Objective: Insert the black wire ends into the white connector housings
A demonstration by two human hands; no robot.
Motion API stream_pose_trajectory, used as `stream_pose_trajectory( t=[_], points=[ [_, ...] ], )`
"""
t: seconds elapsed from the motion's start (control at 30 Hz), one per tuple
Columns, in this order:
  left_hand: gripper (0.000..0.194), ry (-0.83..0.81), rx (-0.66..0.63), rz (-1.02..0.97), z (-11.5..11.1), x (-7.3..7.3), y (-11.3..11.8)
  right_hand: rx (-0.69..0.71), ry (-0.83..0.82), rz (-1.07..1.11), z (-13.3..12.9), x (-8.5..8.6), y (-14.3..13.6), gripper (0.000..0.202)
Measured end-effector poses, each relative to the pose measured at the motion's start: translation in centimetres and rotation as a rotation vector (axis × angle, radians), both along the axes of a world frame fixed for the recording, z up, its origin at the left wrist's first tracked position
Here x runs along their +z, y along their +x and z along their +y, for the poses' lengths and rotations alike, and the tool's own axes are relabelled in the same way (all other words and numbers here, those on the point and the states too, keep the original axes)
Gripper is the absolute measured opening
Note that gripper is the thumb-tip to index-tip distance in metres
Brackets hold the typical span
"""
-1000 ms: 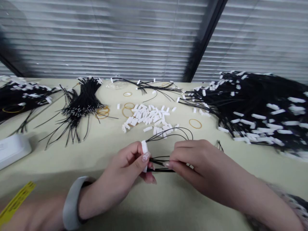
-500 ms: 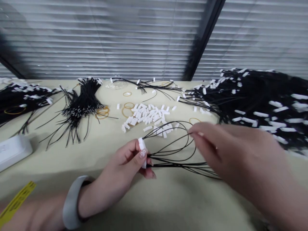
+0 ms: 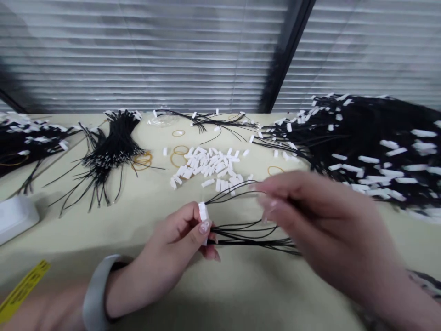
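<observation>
My left hand [image 3: 186, 234] pinches a white connector [image 3: 203, 212] between thumb and fingers near the middle of the view. Several thin black wires [image 3: 241, 242] run from the connector to the right, in an upper group and a lower group. My right hand [image 3: 310, 216], blurred by motion, is closed at the far side of these wires, its thumb and forefinger pressed together on the upper black wires. Where the lower wires end is hidden behind my right hand. Beyond the hands lies a loose pile of small white connectors [image 3: 210, 163].
A tied black wire bundle [image 3: 115, 142] stands left of centre, near yellow rubber bands [image 3: 143, 160]. Larger wire heaps with white ends lie at far left [image 3: 20, 142] and right [image 3: 372, 133]. A white device [image 3: 17, 218] sits at the left edge; blinds [image 3: 138, 50] hang behind.
My right hand has moved slightly left, towards my left hand. The wide loops of the upper wires have flattened. The whole view has shifted slightly.
</observation>
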State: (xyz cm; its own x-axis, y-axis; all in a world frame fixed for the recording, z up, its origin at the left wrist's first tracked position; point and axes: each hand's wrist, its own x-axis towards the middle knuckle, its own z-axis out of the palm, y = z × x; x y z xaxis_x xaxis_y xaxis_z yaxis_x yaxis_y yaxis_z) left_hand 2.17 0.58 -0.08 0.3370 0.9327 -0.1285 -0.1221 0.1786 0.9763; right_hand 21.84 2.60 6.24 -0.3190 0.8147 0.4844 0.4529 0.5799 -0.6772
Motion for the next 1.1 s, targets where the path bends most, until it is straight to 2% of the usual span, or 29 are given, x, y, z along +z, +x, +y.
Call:
stream_pose_trajectory(
  t=[0.03, 0.1, 0.23, 0.4, 0.73, 0.97, 1.1],
  points=[
    [0.019, 0.011, -0.007, 0.020, 0.0, 0.1, 0.0, 0.015, 0.001, -0.086, 0.1, -0.2, -0.2, 0.007],
    [0.020, 0.027, -0.021, 0.048, -0.1, 0.2, 0.0, 0.023, -0.010, -0.192, 0.2, -0.5, -0.5, 0.014],
    [0.019, 0.042, -0.037, 0.059, -0.1, 0.4, 0.0, -0.005, -0.087, -0.269, 0.5, -1.0, -0.7, 0.023],
    [0.022, 0.022, -0.033, 0.070, -0.2, 0.5, 0.0, -0.098, -0.124, -0.233, 0.7, -1.1, -0.6, 0.031],
    [0.021, 0.029, -0.040, 0.091, -0.2, 0.7, 0.0, -0.112, -0.098, -0.205, 0.5, -1.1, -0.8, 0.029],
    [0.021, 0.036, -0.056, 0.097, -0.3, 0.5, 0.0, -0.010, -0.318, -0.075, 0.7, -0.9, -0.9, 0.030],
    [0.020, 0.041, -0.048, 0.132, -0.2, 0.5, -0.1, 0.001, -0.358, -0.132, 1.1, -0.9, -0.7, 0.029]
  ],
)
